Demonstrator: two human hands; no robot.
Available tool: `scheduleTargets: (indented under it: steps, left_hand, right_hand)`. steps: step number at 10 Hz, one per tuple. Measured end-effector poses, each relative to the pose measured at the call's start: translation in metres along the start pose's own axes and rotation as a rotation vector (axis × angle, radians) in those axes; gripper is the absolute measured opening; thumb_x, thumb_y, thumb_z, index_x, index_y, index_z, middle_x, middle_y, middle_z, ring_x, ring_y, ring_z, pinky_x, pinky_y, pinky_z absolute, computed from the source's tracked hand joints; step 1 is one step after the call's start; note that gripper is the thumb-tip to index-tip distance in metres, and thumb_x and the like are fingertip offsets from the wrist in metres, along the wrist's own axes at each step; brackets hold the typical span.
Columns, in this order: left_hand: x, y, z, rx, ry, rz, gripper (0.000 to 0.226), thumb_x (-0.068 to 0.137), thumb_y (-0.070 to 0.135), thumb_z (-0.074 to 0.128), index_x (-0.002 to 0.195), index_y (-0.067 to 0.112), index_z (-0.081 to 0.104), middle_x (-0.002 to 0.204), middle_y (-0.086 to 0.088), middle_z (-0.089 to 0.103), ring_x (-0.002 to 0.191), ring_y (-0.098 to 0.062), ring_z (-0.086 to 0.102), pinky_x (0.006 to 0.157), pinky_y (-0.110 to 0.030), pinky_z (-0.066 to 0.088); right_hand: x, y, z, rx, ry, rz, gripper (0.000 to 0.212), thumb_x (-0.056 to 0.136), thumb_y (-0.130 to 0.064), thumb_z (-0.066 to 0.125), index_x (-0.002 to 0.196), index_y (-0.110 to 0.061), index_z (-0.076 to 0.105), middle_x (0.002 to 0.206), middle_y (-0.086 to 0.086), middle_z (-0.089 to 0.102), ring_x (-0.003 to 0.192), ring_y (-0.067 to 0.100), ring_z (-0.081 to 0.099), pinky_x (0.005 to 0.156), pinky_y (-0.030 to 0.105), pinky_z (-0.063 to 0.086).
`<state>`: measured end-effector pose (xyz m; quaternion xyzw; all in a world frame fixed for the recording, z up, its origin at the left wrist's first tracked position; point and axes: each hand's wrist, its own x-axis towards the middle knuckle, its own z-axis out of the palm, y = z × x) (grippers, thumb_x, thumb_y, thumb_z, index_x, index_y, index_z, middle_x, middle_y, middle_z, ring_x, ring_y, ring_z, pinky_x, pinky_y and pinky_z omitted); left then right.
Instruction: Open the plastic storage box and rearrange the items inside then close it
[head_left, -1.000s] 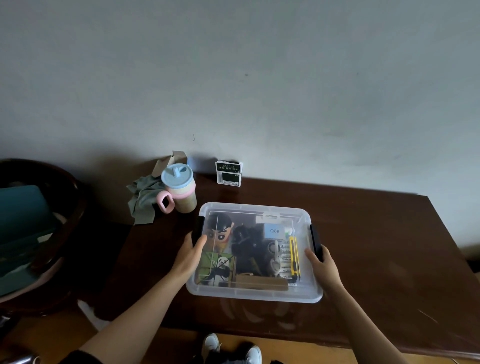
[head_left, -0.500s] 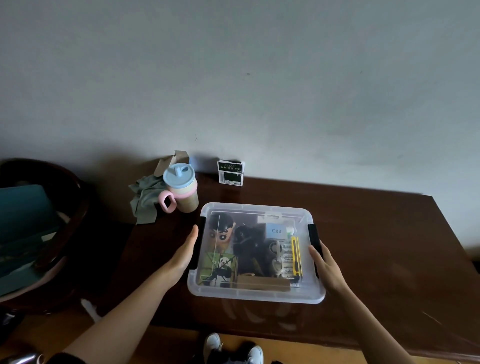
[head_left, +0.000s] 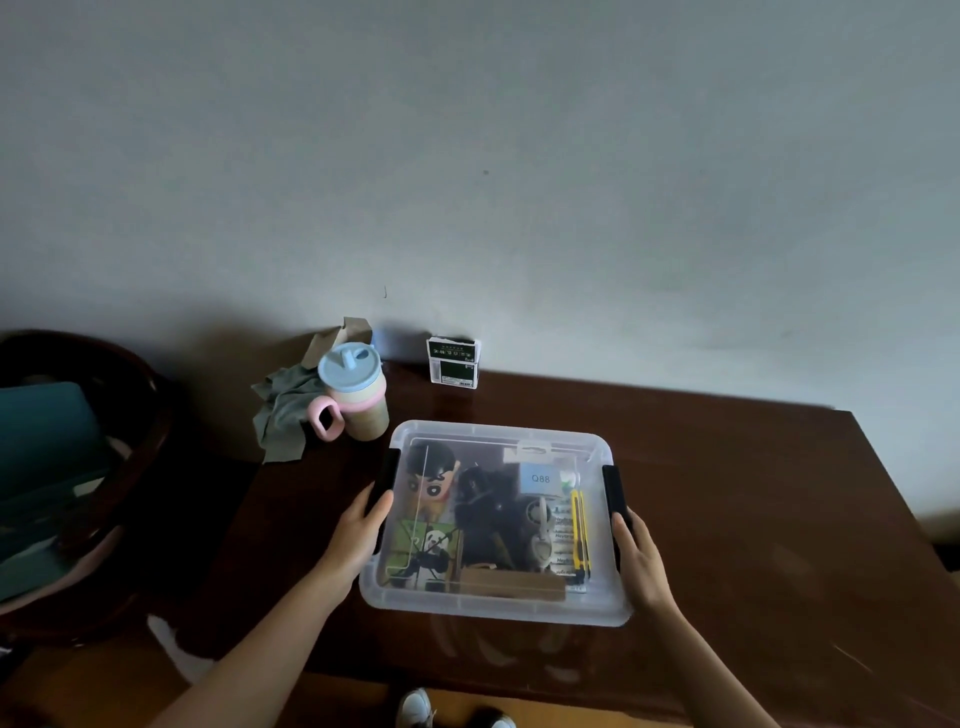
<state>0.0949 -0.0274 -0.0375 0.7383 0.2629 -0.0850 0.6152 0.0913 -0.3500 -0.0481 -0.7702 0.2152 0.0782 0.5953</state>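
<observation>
since half a second ago, left hand (head_left: 358, 525) moved in from beside the box; its fingertips now touch the black left latch (head_left: 387, 480). right hand (head_left: 638, 556) unchanged on its side.

item: white shoes (head_left: 415, 709), nearest me, below the table's front edge.
item: my left hand, fingers loosely extended, laid against the left side of the plastic storage box (head_left: 493, 608), not pinching.
item: my right hand, fingers loosely extended along the right side, tips touching the black right latch (head_left: 612, 493), not clamped.
item: plastic storage box, clear, lid on, flat on the dark wooden table (head_left: 753, 519), near the front edge, between my hands.
contents, seen through lid: cartoon figure (head_left: 431, 480) and panda card (head_left: 428, 553) at left; dark tangled objects at centre, not identifiable; yellow utility knife (head_left: 579, 535) at right; label "q88" (head_left: 540, 478).
item: cup (head_left: 356, 392), blue lid, pink handle, beyond the box's far left corner.
item: grey-green cloth (head_left: 283, 415), just left of the cup.
item: small dark carton (head_left: 453, 361), upright against the wall.
</observation>
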Motion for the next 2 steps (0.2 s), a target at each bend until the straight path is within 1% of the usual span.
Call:
scheduleTargets:
  steps: [1, 2]
  left_hand:
    - [-0.006, -0.010, -0.006, -0.040, 0.063, -0.085, 0.049, 0.098, 0.035, 0.047, 0.141, 0.010, 0.043, 0.144, -0.011, 0.046, 0.131, -0.025, 0.044, 0.101, -0.034, 0.037]
    - [-0.016, -0.023, -0.012, -0.178, 0.108, -0.247, 0.055, 0.096, 0.040, 0.048, 0.142, 0.011, 0.041, 0.142, -0.016, 0.045, 0.128, -0.034, 0.047, 0.101, -0.045, 0.043]
  right_hand:
    - [-0.008, 0.007, -0.010, 0.085, 0.041, 0.050, 0.032, 0.101, -0.027, 0.040, 0.123, -0.013, 0.058, 0.119, 0.004, 0.061, 0.106, 0.016, 0.058, 0.091, 0.034, 0.048]
    - [-0.033, 0.009, -0.019, 0.121, 0.080, 0.077, 0.031, 0.101, -0.024, 0.040, 0.091, -0.021, 0.070, 0.099, 0.001, 0.069, 0.082, 0.011, 0.067, 0.065, 0.021, 0.054]
